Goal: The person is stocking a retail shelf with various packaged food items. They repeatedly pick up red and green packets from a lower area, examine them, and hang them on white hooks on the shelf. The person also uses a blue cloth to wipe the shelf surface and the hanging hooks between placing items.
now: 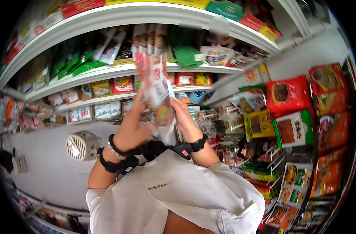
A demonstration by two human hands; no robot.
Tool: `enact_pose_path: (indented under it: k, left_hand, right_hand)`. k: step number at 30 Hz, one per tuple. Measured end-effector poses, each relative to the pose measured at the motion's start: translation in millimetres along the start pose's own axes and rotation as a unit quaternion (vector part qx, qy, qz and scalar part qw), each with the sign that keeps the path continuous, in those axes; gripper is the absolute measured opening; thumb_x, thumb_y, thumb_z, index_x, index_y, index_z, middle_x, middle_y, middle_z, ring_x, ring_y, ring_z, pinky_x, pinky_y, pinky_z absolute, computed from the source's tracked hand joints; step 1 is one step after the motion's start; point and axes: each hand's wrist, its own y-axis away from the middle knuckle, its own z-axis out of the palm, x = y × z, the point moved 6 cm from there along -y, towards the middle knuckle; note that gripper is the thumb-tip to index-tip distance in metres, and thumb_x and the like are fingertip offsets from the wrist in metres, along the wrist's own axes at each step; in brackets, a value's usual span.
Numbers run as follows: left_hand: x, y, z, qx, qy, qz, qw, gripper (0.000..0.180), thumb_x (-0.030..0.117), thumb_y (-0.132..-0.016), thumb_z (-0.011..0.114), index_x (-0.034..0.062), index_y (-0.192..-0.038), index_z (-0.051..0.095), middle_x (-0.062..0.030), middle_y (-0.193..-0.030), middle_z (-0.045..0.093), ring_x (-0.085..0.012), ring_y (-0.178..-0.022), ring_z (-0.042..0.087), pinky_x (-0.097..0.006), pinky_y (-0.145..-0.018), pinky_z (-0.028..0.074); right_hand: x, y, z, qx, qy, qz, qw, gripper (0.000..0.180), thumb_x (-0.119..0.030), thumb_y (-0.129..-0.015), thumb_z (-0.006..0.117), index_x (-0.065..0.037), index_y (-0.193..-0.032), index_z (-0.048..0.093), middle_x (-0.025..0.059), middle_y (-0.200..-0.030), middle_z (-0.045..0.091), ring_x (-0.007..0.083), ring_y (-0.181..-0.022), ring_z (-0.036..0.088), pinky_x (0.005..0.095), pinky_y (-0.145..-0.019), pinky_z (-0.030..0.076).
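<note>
A small white fan (82, 145) stands on the grey floor (45, 163) at the left, below white shelves (119, 72) stocked with green, yellow and red snack bags. The left hand (133, 128), with a bracelet and a black strap at the wrist, is raised in front of the shelves; its fingers (141, 102) are curled closed round the left edge of a bunch of red-and-white snack packets (156, 87), which stands upright between both hands, at the level of the middle shelves. The right hand (185, 121), wearing a black wristband, holds the packets' lower right edge, its fingers (181, 106) closed against them. Both forearms come out of white sleeves (178, 191). Further right, red, yellow and green pouches (289, 93) hang on pegs.
</note>
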Motion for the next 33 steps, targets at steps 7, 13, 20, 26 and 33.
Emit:
enact_pose_path:
  k: [7, 13, 20, 26, 33]
  left_hand:
    - [-96.6, 84.6, -90.2, 0.274, 0.275, -0.222, 0.895, 0.03, 0.016, -0.087, 0.052, 0.0037, -0.114, 0.048, -0.0081, -0.1, 0.059, -0.0162, -0.086, 0.058, -0.029, -0.076, 0.047]
    - [-134.7, 166.5, -161.2, 0.385, 0.413, -0.146, 0.812, 0.027, 0.018, -0.086, 0.051, 0.0025, -0.108, 0.05, -0.0073, -0.093, 0.06, -0.0167, -0.081, 0.059, -0.03, -0.067, 0.051]
    - [-120.5, 186.0, -193.5, 0.44, 0.451, -0.146, 0.763, 0.023, 0.017, -0.086, 0.05, 0.003, -0.103, 0.054, -0.0057, -0.089, 0.062, -0.0154, -0.076, 0.06, -0.028, -0.069, 0.049]
    - [-151.3, 153.2, -229.5, 0.348, 0.461, -0.184, 0.795, 0.022, 0.015, -0.085, 0.051, -0.0011, -0.1, 0.054, -0.0107, -0.09, 0.063, -0.0181, -0.074, 0.062, -0.029, -0.065, 0.052]
    - [-129.9, 82.7, -241.7, 0.319, 0.353, -0.189, 0.859, 0.022, 0.01, -0.083, 0.05, -0.0014, -0.103, 0.053, -0.0142, -0.087, 0.064, -0.0217, -0.073, 0.063, -0.03, -0.065, 0.052]
  right_hand:
    - [49.3, -9.7, 60.1, -0.106, 0.351, -0.088, 0.926, 0.024, -0.022, -0.092, 0.047, 0.001, -0.09, 0.055, -0.0013, -0.067, 0.051, 0.0104, -0.06, 0.043, 0.0263, -0.055, 0.037]
    - [15.2, -93.6, 123.0, -0.065, 0.277, -0.217, 0.934, 0.049, -0.024, -0.09, 0.05, 0.001, -0.129, 0.036, 0.0103, -0.107, 0.055, 0.0141, -0.09, 0.05, 0.0276, -0.085, 0.04]
    - [11.2, -208.3, 159.6, 0.173, 0.094, -0.041, 0.98, 0.068, -0.019, -0.078, 0.063, 0.009, -0.129, 0.027, 0.022, -0.104, 0.056, 0.0219, -0.086, 0.057, 0.0302, -0.075, 0.045]
    - [-2.6, -234.2, 163.2, 0.199, 0.224, -0.218, 0.929, 0.03, -0.011, -0.073, 0.061, 0.008, -0.095, 0.058, 0.0054, -0.058, 0.056, 0.0116, -0.05, 0.049, 0.0268, -0.051, 0.039]
    - [-38.9, -187.5, 189.8, 0.17, 0.182, -0.31, 0.917, 0.036, -0.005, -0.073, 0.056, 0.013, -0.104, 0.054, 0.0012, -0.053, 0.052, 0.0049, -0.048, 0.045, 0.0227, -0.046, 0.036]
